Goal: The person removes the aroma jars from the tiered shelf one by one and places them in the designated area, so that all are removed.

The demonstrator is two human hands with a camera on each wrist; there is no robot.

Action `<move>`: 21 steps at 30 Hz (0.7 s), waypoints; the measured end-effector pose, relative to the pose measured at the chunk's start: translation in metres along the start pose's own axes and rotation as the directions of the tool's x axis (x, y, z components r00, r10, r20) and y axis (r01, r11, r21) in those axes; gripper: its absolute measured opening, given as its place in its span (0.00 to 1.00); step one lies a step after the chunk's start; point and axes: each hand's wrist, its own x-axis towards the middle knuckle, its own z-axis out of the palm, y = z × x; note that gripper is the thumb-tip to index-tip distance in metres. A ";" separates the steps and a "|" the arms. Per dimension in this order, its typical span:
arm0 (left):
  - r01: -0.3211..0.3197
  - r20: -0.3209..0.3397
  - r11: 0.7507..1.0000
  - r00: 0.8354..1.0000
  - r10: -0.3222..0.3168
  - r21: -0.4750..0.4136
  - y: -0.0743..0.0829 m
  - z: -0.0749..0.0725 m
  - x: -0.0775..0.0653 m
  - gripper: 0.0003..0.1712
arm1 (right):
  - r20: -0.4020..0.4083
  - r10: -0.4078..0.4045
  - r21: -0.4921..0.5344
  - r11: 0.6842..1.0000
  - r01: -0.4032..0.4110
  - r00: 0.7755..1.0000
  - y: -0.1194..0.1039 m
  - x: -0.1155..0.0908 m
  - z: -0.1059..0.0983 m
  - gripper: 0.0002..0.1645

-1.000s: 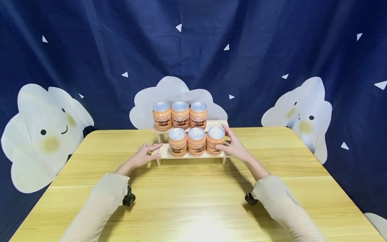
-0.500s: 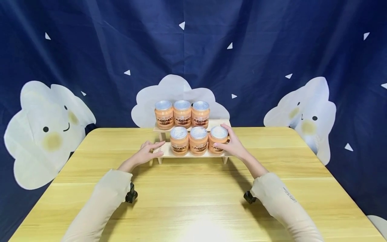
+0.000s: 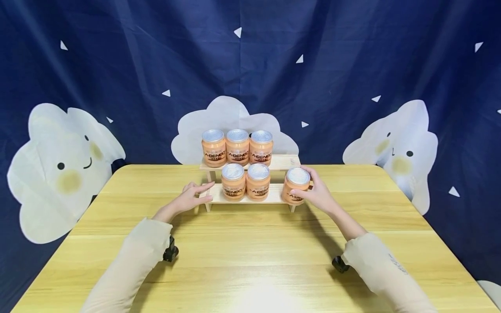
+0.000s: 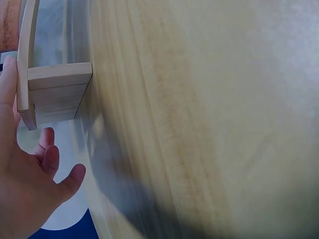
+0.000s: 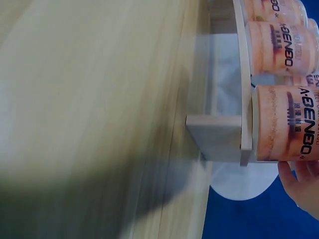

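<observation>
My right hand [image 3: 316,191] grips an orange jar [image 3: 296,187] with a silver lid, thumb in front and fingers round its far right side. The jar is upright at the right end of the lower step of a two-tier wooden rack [image 3: 276,191], its base right at the board in the right wrist view. Two matching jars [image 3: 245,182] stand side by side at the middle of that step, a gap away. My left hand [image 3: 190,196] is at the step's left end, index finger extended along the board; in the left wrist view its other fingers [image 4: 50,159] are loosely bent.
Three more jars [image 3: 237,148] stand in a row on the upper step, left of its bare right end [image 3: 285,161]. The rack stands near the back of a wooden table [image 3: 250,243], in front of a dark blue curtain [image 3: 332,52] with white clouds.
My right hand has moved the end jar to the right, away from the two beside it. My left hand has stayed at the step's left end. The head view has shifted slightly.
</observation>
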 end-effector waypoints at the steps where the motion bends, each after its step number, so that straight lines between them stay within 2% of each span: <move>1: 0.000 -0.005 1.000 1.000 0.000 -0.001 0.000 0.001 0.000 0.34 | -0.003 0.001 -0.010 1.000 -0.001 1.000 -0.001 -0.002 -0.003 0.45; 9: -0.006 -0.027 0.999 1.000 0.005 -0.036 -0.001 0.005 0.002 0.34 | -0.036 0.019 -0.099 0.995 -0.022 0.999 -0.022 -0.015 -0.027 0.41; 11: -0.022 -0.026 0.999 0.999 0.021 -0.037 -0.001 0.005 0.003 0.34 | -0.049 0.018 -0.122 0.992 -0.024 0.999 -0.016 -0.014 -0.035 0.40; 17: -0.060 -0.021 0.997 0.998 0.059 -0.046 -0.002 0.003 0.002 0.33 | -0.086 0.050 -0.177 0.982 -0.065 0.995 0.022 -0.003 -0.059 0.44; 21: -0.046 -0.002 0.998 0.999 0.046 -0.051 -0.002 0.002 0.002 0.33 | -0.085 0.072 -0.180 0.980 -0.086 0.994 0.039 0.003 -0.066 0.44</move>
